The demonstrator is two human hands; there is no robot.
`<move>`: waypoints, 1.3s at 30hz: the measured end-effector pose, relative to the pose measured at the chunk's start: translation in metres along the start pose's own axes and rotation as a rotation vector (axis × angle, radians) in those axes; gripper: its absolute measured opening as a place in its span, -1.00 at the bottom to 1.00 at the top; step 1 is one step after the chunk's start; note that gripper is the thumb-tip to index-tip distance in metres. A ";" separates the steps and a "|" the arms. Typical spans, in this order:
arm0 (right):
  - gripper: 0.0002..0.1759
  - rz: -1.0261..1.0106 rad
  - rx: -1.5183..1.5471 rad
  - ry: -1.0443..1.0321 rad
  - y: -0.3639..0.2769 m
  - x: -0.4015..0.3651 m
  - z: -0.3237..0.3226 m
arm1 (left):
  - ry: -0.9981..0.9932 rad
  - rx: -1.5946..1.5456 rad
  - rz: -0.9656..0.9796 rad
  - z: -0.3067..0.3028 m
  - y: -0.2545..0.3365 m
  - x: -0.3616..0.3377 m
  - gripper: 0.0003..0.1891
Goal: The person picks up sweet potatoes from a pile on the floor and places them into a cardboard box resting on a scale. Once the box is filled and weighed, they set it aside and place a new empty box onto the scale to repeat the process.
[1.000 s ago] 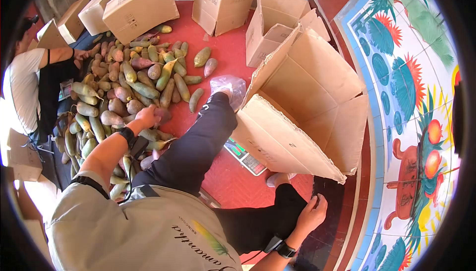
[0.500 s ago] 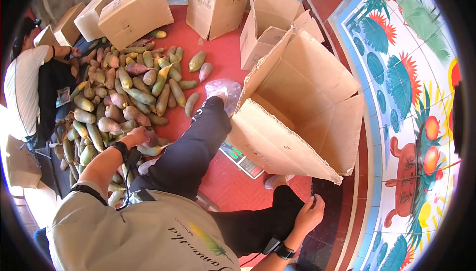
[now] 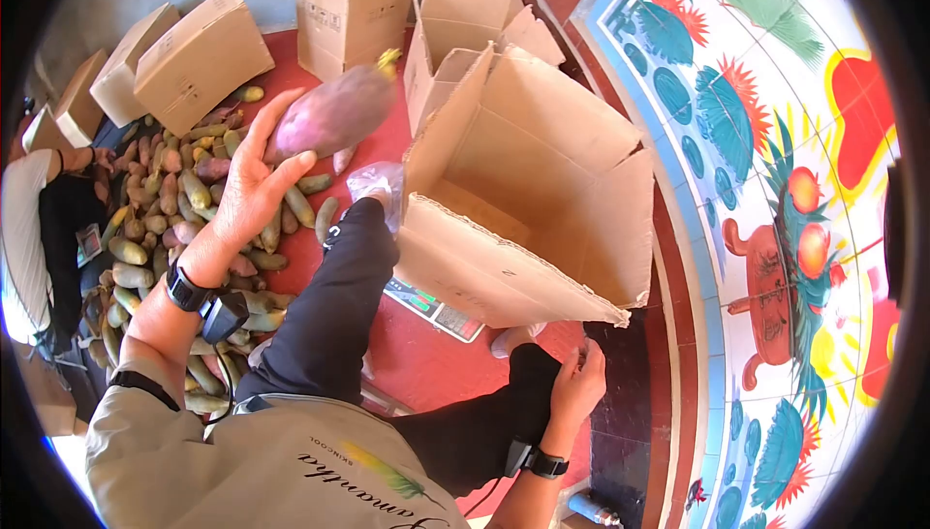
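In my left hand is a large purple-pink radish with a yellow-green top, raised above the floor and slightly blurred. Thumb and fingers grip its near end. Beneath and to the left spreads a heap of green and pinkish radishes. My right hand rests by my right knee, its fingers loosely bent, with nothing visible in it. Ahead of that hand, a big cardboard box stands with its flaps up. The part of its inside that I see is bare cardboard. Under its near side shows a scale with a green display.
Another opened box stands behind the big one. Closed cartons line the back wall. At the left edge a co-worker's arm reaches to the heap. A painted tile wall bounds the right side.
My left hand has come up from the heap with the radish and moved forward. My right hand has shifted slightly left and up, its fingers more bent. The view has turned a little rightward.
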State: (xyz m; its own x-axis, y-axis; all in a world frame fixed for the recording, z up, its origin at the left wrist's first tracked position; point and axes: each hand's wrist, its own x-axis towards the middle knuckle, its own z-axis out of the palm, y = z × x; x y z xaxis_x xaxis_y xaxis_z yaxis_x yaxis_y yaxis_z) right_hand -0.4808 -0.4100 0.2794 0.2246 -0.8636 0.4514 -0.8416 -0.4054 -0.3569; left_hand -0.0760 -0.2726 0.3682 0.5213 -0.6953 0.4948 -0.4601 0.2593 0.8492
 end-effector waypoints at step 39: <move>-0.65 0.160 0.082 -0.119 -0.015 0.037 0.026 | -0.540 0.662 0.906 0.115 0.005 0.048 -0.66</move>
State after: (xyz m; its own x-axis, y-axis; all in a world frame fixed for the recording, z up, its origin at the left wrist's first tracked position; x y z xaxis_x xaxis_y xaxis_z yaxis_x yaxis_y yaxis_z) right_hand -0.4473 -0.4440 0.2804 0.1517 -0.9461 0.2860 -0.8297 -0.2791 -0.4834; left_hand -0.1358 -0.3813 0.3754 -0.4622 -0.6697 0.5812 -0.8551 0.5103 -0.0920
